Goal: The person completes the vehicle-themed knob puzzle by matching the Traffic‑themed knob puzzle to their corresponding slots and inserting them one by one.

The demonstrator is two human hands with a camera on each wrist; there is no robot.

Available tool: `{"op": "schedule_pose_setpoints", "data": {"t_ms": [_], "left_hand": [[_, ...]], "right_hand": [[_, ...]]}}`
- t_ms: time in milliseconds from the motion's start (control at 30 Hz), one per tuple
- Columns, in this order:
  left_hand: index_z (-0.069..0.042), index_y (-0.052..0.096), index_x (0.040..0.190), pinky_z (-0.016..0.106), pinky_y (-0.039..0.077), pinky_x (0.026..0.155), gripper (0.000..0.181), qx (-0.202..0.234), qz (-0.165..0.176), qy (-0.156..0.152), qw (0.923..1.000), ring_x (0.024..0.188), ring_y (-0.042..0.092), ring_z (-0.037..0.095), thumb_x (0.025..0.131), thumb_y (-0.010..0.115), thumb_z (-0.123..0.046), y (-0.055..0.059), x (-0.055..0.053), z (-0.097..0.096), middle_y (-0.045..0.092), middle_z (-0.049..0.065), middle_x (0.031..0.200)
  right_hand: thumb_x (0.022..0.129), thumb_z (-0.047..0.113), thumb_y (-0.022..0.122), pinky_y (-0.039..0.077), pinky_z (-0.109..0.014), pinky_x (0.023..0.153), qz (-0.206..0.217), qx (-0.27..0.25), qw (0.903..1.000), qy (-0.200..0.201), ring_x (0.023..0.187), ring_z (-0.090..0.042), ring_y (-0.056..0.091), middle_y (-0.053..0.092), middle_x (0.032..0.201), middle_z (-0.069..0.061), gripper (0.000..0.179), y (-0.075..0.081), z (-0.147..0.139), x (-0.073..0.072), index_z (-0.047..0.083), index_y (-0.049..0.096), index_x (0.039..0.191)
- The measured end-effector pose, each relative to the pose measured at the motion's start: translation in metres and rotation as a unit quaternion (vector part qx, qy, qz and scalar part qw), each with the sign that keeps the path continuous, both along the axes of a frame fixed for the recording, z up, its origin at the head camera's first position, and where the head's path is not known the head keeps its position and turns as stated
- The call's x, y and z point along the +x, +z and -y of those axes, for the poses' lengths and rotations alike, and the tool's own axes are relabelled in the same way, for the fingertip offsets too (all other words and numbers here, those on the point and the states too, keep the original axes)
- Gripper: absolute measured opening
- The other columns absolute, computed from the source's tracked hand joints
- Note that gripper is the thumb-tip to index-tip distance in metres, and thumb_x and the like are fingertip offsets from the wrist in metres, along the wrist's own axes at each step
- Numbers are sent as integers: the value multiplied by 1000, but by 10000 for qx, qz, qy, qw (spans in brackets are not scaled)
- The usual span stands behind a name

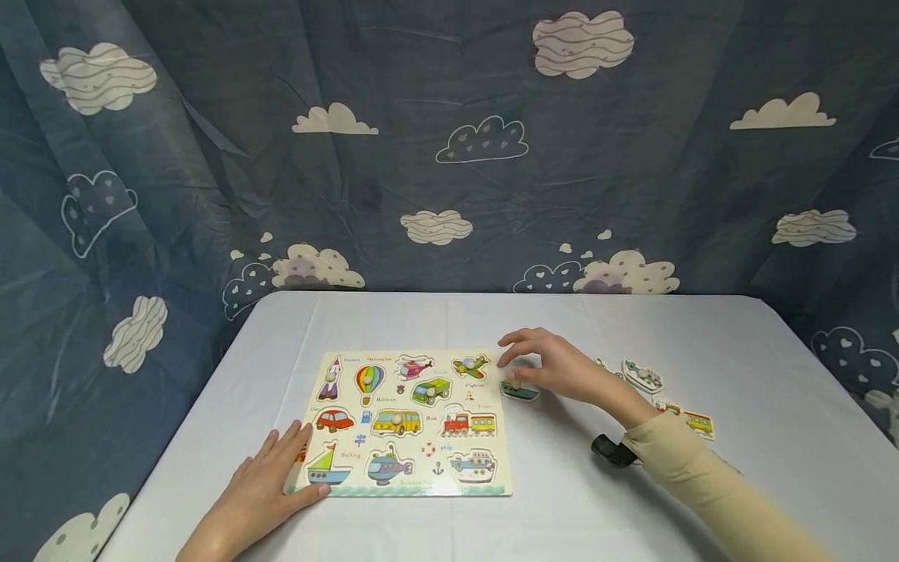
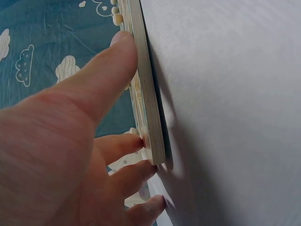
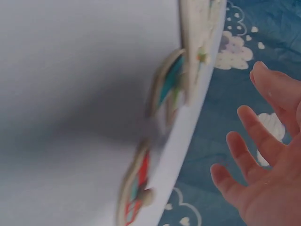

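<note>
The wooden knob puzzle board (image 1: 433, 420) lies flat, with colourful vehicle pictures across its face. At its lower left corner rests my left hand (image 1: 270, 476), thumb along the front edge and fingers spread by the left side. In the left wrist view that thumb (image 2: 110, 66) lies against the board's edge. My right hand (image 1: 555, 363) is held over the board's right side, fingers apart and loosely bent, with nothing in them. A puzzle piece with a teal hull (image 1: 520, 392) lies under it, close beside the board; the right wrist view shows this boat piece (image 3: 170, 84) blurred.
Farther right lie a ship piece (image 1: 642, 376) and a train piece (image 1: 691, 421), the latter partly behind the right forearm. Another small piece (image 1: 599, 363) is mostly hidden by the right wrist. A white cloth covers the table (image 1: 393, 320); a cloud-patterned curtain (image 1: 393, 195) hangs behind.
</note>
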State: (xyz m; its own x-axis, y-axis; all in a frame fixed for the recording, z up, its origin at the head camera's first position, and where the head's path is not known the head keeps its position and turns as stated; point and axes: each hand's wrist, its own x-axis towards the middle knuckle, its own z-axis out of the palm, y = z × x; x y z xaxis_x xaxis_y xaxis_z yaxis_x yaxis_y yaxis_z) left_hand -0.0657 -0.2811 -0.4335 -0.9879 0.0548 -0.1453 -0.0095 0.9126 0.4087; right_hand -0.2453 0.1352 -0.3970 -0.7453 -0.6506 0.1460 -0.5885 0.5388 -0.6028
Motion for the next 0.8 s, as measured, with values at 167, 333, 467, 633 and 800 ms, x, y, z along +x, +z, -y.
{"op": "schedule_pose_setpoints", "data": {"t_ms": [167, 333, 467, 633, 800], "left_hand": [[-8, 36, 152, 78, 20, 99, 102, -23, 65, 19, 10000, 141, 20, 52, 78, 66, -70, 0, -1, -1, 30, 23, 156], [-8, 36, 152, 77, 20, 99, 102, -15, 62, 32, 10000, 141, 20, 51, 78, 67, -70, 1, 0, -1, 29, 22, 156], [-9, 36, 153, 77, 20, 100, 102, 2, 49, 33, 10000, 141, 20, 51, 78, 66, -70, 0, 0, 0, 29, 22, 156], [-9, 36, 153, 77, 20, 100, 102, 9, -2, -5, 10000, 141, 20, 51, 78, 66, -70, -1, 0, 0, 29, 21, 156], [-9, 36, 152, 77, 21, 100, 100, 16, -89, -51, 9999, 141, 21, 51, 78, 65, -70, 0, 0, 1, 30, 21, 156]], "right_hand": [[84, 11, 78, 37, -57, 102, -74, 189, 9998, 5, 125, -36, 50, 61, 130, -12, 14, -10, -8, -3, 17, 78, 97], [82, 15, 81, 35, -59, 104, -36, 424, 9989, -179, 126, -38, 48, 61, 131, -11, 12, -16, -10, -4, 23, 78, 91], [82, 14, 80, 35, -59, 104, -191, 699, 9971, -218, 126, -39, 47, 60, 132, -10, 14, -20, -10, -6, 26, 78, 89], [82, 11, 80, 36, -58, 103, -266, 774, 9965, -165, 124, -39, 47, 61, 129, -10, 15, -23, -10, -8, 25, 77, 88], [82, 9, 79, 36, -57, 102, -124, 744, 9971, -55, 122, -39, 48, 61, 127, -11, 15, -24, -10, -9, 23, 76, 89]]}}
